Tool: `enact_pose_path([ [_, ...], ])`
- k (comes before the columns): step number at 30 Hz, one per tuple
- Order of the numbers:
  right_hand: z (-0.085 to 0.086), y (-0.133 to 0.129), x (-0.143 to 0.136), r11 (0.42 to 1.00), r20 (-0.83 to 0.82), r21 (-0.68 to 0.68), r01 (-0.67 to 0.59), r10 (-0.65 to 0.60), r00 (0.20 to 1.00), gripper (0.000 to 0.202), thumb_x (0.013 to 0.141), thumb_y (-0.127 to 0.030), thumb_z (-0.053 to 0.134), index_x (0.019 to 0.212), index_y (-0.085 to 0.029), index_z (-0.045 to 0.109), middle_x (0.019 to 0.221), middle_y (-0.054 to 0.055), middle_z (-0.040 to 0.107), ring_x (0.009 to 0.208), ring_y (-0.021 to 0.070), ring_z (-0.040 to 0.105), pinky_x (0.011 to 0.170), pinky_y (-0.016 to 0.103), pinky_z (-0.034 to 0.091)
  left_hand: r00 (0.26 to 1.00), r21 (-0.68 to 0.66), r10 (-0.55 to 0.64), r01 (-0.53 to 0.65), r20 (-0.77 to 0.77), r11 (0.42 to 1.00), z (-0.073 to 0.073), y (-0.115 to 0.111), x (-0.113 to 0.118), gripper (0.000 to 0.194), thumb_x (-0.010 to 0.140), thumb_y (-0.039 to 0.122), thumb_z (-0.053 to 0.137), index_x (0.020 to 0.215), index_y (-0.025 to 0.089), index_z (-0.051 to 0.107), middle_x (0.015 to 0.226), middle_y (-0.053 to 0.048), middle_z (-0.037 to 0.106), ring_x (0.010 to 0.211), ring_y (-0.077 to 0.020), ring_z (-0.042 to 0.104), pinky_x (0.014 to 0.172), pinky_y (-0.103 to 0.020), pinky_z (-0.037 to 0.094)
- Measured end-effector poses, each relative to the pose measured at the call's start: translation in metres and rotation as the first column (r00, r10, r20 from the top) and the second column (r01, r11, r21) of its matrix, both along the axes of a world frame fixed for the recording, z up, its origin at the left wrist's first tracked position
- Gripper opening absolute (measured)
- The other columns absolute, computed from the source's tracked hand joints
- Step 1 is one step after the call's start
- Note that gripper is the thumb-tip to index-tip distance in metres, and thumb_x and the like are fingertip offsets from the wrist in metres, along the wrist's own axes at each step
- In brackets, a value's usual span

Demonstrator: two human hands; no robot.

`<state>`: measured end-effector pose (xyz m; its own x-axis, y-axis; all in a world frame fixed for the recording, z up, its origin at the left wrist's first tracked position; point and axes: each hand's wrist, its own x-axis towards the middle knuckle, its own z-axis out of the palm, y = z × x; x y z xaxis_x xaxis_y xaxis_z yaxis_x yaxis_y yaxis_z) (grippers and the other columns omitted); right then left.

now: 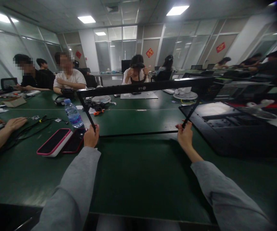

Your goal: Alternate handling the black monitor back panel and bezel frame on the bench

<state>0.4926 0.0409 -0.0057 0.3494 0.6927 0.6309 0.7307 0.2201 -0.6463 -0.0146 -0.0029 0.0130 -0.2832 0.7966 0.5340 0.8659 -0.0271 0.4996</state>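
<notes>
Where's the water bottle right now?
The water bottle stands on the green table, left of the black frame and just behind the two phones near the left hand.

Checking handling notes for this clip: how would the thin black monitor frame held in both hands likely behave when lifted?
The frame is probably light: left hand and right hand pinch it by its thin side strips. Likely flexible, since it is an open, slender rectangle. It may twist if held one-handed.

A long dark green table [133, 173] fills the lower frame. At left are laid a pink-edged white phone [54, 142], a clear plastic water bottle [73, 113] and black cables [32, 126]; at right, a black flat monitor back panel [229, 128].
</notes>
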Motion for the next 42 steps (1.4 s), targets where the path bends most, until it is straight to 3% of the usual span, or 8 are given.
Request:
enact_pose_path([
  [18, 0.0027, -0.0031, -0.0004, 0.993, -0.005, -0.115, 0.008, -0.008, 1.0, 0.047, 0.095, -0.039, 0.038, 0.135, -0.016, 0.042, 0.101, 0.016, 0.071, 0.09, 0.0307, 0.067, 0.086, 0.047, 0.048, 0.999, -0.057, 0.008, -0.009, -0.033, 0.998, 0.0021, -0.001, 0.0011, 0.043, 0.101, 0.05, 0.035, 0.117, 0.019, 0.06, 0.085, -0.007, 0.075, 0.086, -0.0251, 0.073, 0.076, -0.032, 0.048],
  [42, -0.0031, -0.001, 0.0027, 0.994, 0.0, -0.113, -0.013, 0.013, 1.0, 0.052, 0.093, -0.04, 0.042, 0.14, -0.017, 0.047, 0.095, 0.013, 0.073, 0.089, 0.0301, 0.068, 0.085, 0.046, 0.049, 0.994, -0.072, 0.049, -0.056, -0.094, 0.996, 0.0064, -0.0042, 0.0039, 0.044, 0.102, 0.048, 0.031, 0.118, 0.02, 0.062, 0.09, -0.009, 0.074, 0.084, -0.0251, 0.071, 0.076, -0.031, 0.046],
])
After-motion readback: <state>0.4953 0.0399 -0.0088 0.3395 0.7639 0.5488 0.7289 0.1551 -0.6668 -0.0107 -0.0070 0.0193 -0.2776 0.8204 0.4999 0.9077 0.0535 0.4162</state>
